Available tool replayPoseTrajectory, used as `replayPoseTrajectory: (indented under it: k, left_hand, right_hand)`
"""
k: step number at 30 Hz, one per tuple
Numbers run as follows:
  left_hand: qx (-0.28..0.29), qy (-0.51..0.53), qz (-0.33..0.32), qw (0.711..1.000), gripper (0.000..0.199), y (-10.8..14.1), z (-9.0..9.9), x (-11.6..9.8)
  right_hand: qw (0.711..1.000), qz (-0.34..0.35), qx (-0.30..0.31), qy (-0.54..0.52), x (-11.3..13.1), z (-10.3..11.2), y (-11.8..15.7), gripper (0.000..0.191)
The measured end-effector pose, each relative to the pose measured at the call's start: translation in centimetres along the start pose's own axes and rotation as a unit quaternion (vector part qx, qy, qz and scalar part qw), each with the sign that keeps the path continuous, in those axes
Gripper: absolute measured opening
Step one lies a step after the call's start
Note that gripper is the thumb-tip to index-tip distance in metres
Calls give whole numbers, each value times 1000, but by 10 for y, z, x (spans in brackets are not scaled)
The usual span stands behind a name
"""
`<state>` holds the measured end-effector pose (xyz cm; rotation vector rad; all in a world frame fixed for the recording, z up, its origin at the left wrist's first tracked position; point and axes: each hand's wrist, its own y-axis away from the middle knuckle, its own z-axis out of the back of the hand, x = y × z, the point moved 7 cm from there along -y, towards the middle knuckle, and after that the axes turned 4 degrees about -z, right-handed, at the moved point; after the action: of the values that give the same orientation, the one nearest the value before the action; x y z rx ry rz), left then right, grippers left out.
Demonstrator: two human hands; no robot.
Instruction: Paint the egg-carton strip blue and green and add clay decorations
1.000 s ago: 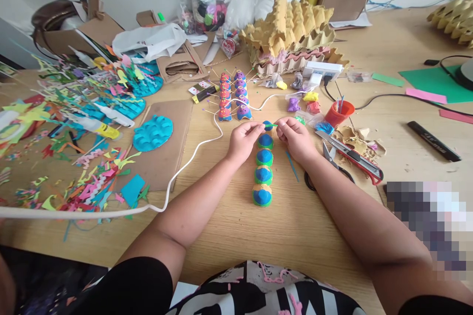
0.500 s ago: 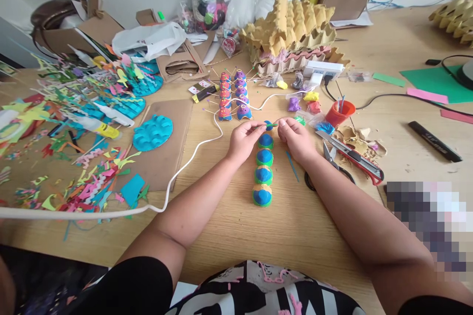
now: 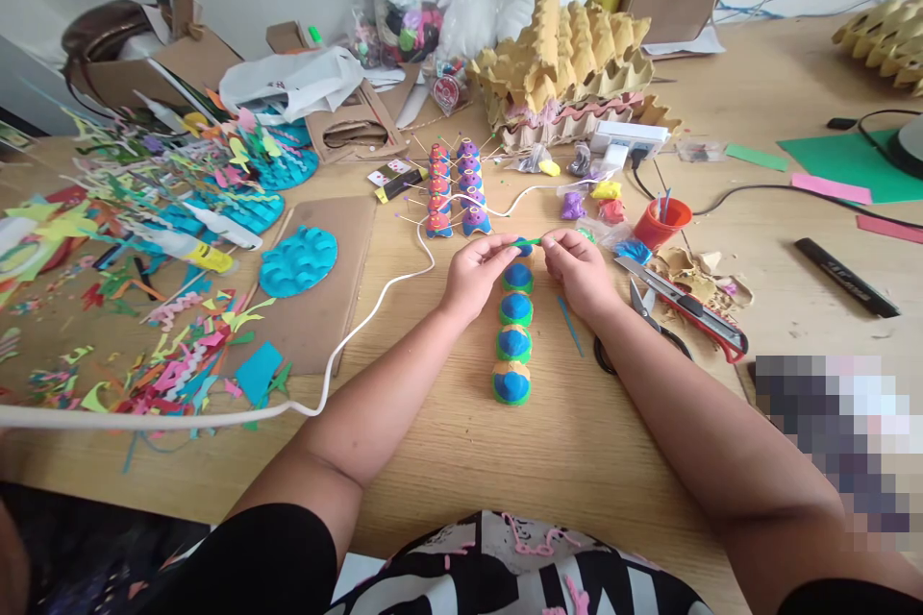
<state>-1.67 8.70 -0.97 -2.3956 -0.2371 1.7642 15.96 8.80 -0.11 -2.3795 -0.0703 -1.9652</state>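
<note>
A thin green strip (image 3: 530, 242) stretches between my two hands. My left hand (image 3: 477, 274) pinches its left end, and the fingers of my right hand (image 3: 581, 274) close on its right end. Under and in front of them runs a row of egg-carton cups (image 3: 516, 308), with blue domes and green rims; the farthest cup is partly covered by the strip and my left fingers. A thin blue stick (image 3: 571, 326) lies right of the row.
Behind stand red and purple carton figures (image 3: 438, 183). Scissors (image 3: 641, 307), a cutter (image 3: 692, 307) and a red cup (image 3: 661, 223) are at the right. A white cable (image 3: 375, 303), a blue carton disc (image 3: 298, 259) and paper scraps (image 3: 173, 375) lie left.
The green strip shows longer and straighter between my fingers. My right hand has shifted slightly; the row of cups stays in place.
</note>
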Motion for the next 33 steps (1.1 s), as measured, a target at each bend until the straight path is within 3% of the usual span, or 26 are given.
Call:
replayPoseTrajectory:
  k: [5, 14, 19, 29, 33]
  left_hand:
    - [5, 102, 102, 989, 34, 0, -1, 10]
    - [-44, 120, 134, 983, 19, -1, 3, 10]
    - [-46, 105, 112, 987, 26, -2, 4, 9]
    - [25, 28, 52, 998, 54, -2, 0, 9]
    - [31, -20, 31, 999, 43, 1, -2, 5]
  right_hand:
    - [1000, -12, -3, -2, -2, 1, 0, 56]
    - [999, -11, 26, -27, -5, -3, 1, 56]
    - [1000, -8, 18, -8, -5, -1, 1, 59]
    - [998, 7, -14, 59, -1, 2, 1, 66]
    - [999, 0, 15, 43, -1, -2, 3, 65]
